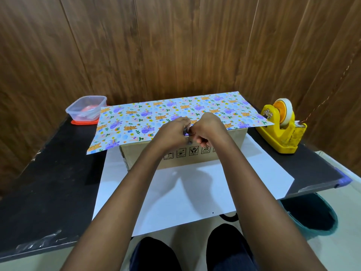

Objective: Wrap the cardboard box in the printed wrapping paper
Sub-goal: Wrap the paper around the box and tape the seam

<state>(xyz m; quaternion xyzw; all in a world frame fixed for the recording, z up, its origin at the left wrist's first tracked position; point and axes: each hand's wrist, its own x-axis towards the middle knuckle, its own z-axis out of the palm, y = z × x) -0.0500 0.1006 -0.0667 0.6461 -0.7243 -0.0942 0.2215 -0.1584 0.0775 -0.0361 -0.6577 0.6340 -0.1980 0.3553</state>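
A clear plastic container point(86, 108) sits back left on the black table point(48, 182), a yellow tape dispenser point(281, 130) at right.

Left hand point(174, 131), right hand point(209, 127) at wrapping paper's point(140, 118) near edge

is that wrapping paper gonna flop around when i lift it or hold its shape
Probably fairly stiff for paper: the wrapping paper sticks out past both ends of the box with hardly any droop. Likely light and easy to shift, being a thin sheet laid over the top. It looks smooth, so it may slide on the cardboard.
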